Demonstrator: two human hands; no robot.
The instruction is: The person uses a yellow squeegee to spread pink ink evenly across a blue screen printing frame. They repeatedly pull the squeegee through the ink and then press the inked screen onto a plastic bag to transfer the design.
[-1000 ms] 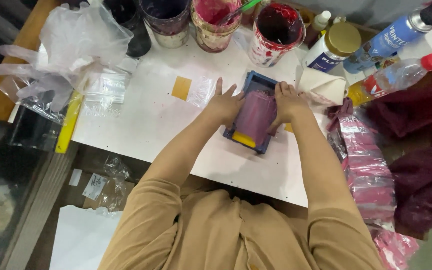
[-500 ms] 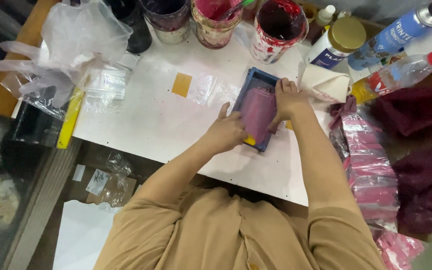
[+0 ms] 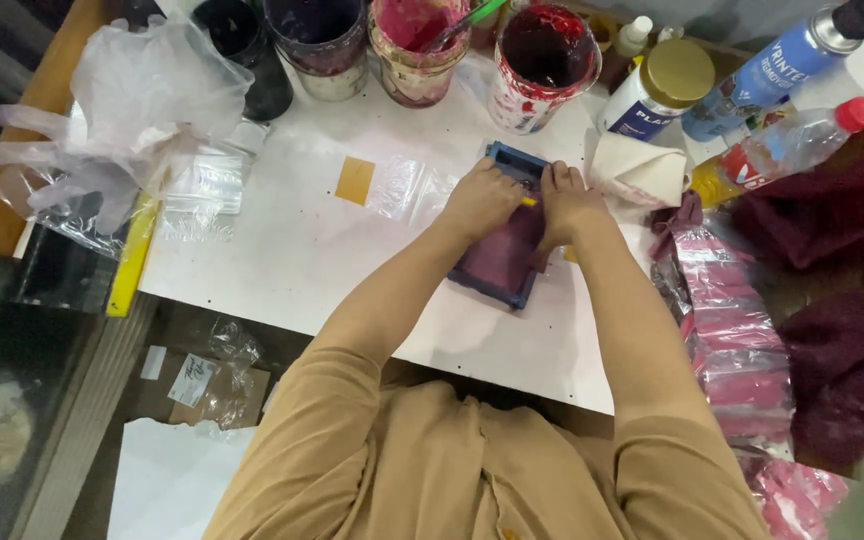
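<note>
Pressing hands [image 3: 522,200] on blue-framed screen [image 3: 500,270]

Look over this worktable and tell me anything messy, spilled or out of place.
The red paint tub has paint run down its outside. The pink tub is smeared too, with a green stick left in it. Crumpled clear gloves lie heaped at the table's far left. Both hands press the blue-framed screen, which sits askew.

We see a small print workshop: paint-stained ink tubs [image 3: 542,55] crowd the far edge of the white tabletop [image 3: 282,250], bottles [image 3: 782,150] to their right, crumpled plastic gloves [image 3: 132,100] to their left.
</note>
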